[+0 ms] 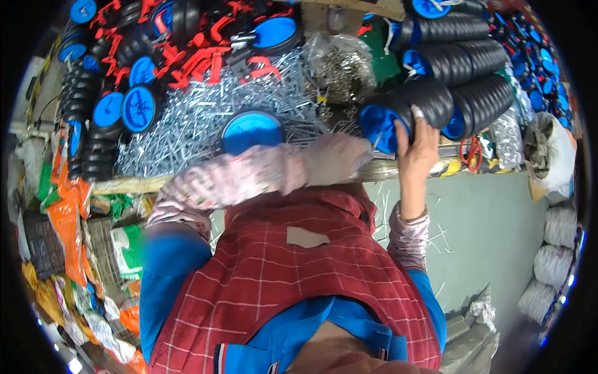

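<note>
A black wheel with a blue hub [381, 128] stands on edge at the front of the bench, at the end of a row of black wheels [428, 100]. My right hand [418, 143] grips its rim, with the thumb at the blue hub and the fingers over the black tyre. My left hand [339, 159], in a pale glove, is beside the hub's lower left. Its fingers are drawn together near a thin pin at the hub, and whatever they hold is too small to make out. Left of it, another blue-hubbed wheel [252, 131] lies on a heap of metal pins [187, 121].
Red plastic parts [208, 62] and more wheels crowd the bench's back left. A clear bag of small metal pieces [341, 68] sits behind my hands. Red-handled scissors [471, 154] lie by the wooden front edge. White sacks [554, 258] stand at right; loose pins [439, 234] litter the floor.
</note>
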The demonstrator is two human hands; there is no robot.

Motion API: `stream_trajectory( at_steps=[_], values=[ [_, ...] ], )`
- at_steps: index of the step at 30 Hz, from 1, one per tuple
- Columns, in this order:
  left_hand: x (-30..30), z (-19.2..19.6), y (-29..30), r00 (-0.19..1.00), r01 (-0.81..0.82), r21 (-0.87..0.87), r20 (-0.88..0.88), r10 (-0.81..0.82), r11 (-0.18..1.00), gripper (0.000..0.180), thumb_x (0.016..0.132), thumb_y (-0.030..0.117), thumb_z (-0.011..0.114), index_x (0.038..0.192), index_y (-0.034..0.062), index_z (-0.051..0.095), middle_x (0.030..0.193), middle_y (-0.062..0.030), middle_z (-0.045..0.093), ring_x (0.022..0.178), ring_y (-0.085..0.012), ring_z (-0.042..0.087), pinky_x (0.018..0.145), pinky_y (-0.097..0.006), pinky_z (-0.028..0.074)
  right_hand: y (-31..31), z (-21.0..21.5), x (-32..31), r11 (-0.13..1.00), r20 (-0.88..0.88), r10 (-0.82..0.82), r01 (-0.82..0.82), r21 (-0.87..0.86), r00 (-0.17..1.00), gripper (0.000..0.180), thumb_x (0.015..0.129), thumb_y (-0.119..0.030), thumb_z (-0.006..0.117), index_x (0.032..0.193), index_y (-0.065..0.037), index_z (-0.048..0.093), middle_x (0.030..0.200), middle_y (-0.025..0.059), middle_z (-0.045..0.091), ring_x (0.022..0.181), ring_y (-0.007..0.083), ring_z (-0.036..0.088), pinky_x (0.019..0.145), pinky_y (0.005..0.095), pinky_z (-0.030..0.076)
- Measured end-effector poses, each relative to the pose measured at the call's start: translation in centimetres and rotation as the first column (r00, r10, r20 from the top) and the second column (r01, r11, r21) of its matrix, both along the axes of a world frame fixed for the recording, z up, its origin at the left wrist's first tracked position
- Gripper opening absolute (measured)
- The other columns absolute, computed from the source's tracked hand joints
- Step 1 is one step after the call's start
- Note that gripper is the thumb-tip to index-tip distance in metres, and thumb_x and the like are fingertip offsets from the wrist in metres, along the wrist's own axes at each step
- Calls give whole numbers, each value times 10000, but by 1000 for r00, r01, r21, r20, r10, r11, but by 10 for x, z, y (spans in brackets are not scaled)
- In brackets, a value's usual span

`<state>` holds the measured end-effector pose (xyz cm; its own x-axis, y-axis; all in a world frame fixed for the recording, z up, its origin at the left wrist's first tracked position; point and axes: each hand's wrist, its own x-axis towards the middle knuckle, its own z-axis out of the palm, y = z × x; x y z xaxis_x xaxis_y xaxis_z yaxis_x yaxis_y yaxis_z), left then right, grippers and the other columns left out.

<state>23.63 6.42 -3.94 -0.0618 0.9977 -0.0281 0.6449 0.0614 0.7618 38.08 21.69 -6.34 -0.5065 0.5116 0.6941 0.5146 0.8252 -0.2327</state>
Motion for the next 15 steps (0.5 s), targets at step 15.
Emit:
stream_trajectory(
  at_steps=[15],
  values=[
    [-11,3,-249,727,-65,424,-600,334,903,341,837,179,677,1162,136,585,1142,-113,638,986,-266,653,824,-389,555,-81,9,-45,-95,-299,666,-320,-943,684,396,978,-283,629,1258,-3,616,1080,75,682,971,127,600,865,263,474]
  ],
)
